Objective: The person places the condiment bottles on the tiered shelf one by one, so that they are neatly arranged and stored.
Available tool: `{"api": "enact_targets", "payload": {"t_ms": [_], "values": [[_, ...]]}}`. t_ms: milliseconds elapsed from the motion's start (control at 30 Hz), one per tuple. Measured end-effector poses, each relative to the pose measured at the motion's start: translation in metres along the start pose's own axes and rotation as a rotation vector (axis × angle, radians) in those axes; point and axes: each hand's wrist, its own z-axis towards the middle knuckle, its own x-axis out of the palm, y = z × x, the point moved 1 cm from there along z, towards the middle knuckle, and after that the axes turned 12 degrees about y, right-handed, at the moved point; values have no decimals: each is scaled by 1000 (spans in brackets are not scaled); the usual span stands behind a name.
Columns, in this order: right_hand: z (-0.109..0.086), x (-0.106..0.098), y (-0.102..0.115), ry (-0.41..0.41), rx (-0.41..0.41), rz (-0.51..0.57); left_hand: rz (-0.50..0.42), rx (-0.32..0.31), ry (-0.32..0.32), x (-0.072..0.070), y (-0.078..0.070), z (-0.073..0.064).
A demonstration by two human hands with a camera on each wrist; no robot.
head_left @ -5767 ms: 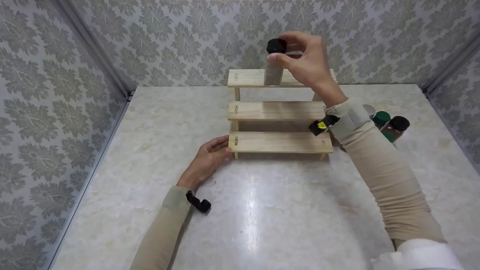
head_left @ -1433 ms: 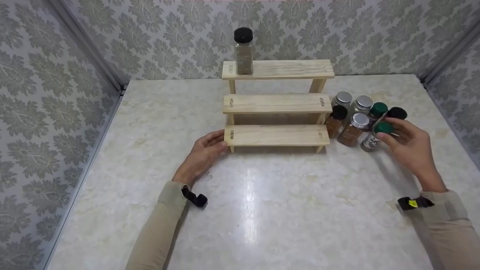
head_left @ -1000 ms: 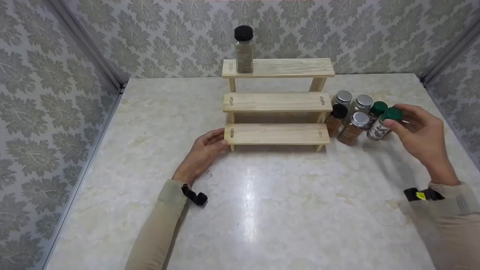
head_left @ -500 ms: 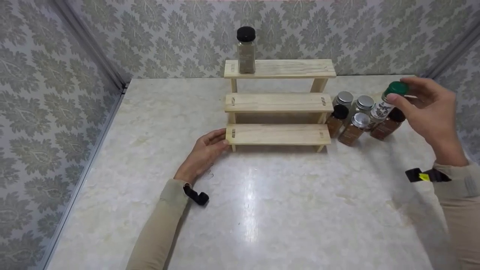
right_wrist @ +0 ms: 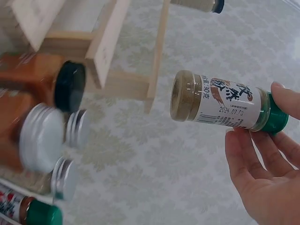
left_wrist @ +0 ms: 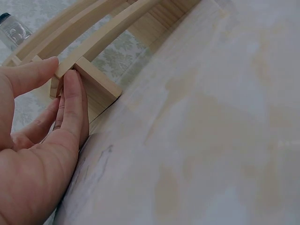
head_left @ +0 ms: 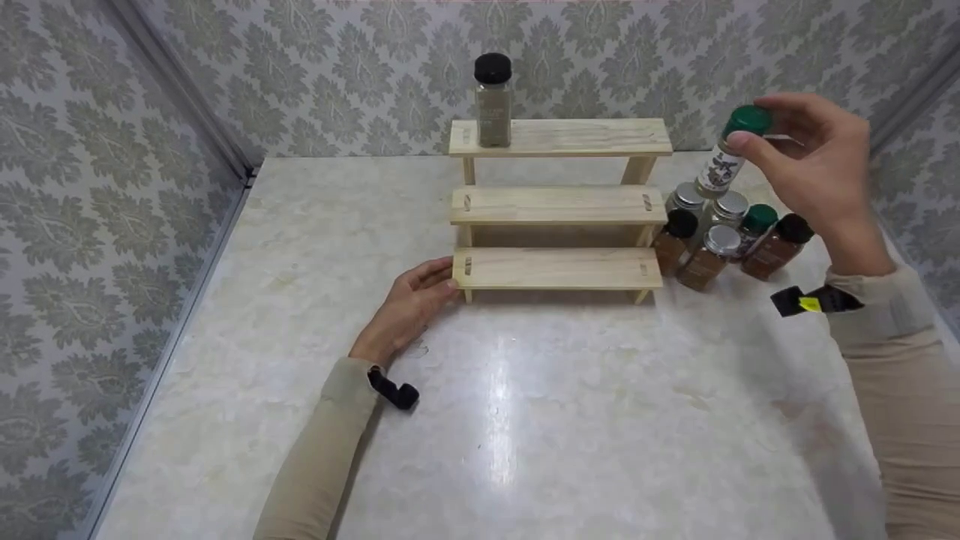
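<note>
In the head view my right hand (head_left: pixel 817 161) holds a spice jar (head_left: pixel 721 166) by its green cap, tilted in the air above the other jars. The right wrist view shows the jar (right_wrist: pixel 225 99) with a white printed label and tan powder inside, the thumb and fingertips round its cap. My left hand (head_left: pixel 409 304) grips the left end of the lowest board of a three-step wooden shelf (head_left: pixel 559 268). Up close in the left wrist view, the thumb lies on the board's end and the fingers (left_wrist: pixel 72 101) press beside the leg. A black-capped jar (head_left: pixel 493 105) stands upright on the top step, left side.
Right of the shelf, several spice jars crowd together: a black-capped one (head_left: pixel 673 244), silver-capped ones (head_left: pixel 705 259), a green-capped one (head_left: pixel 756 225) and another black-capped one (head_left: pixel 776 247). The pale marbled table (head_left: pixel 480 420) meets patterned walls (head_left: pixel 360 82) at back and sides.
Earlier my right hand set the black-capped jar toward the top step's left. It then took the green-capped jar from the group and has raised it up and leftward. My left hand stays put.
</note>
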Motion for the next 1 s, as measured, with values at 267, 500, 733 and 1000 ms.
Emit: {"api": "enact_targets", "payload": {"t_ms": [267,500,733,1000], "values": [[30,26,21,52,-128,6,26,2,-6,-2,1,-1],[54,48,32,94,-160,16,34,4,-3,-1,2,0],[75,74,43,114,-175,47,41,9,-6,0,2,-1],[100,108,47,154,-126,77,0,2,-4,-1,1,0]]}}
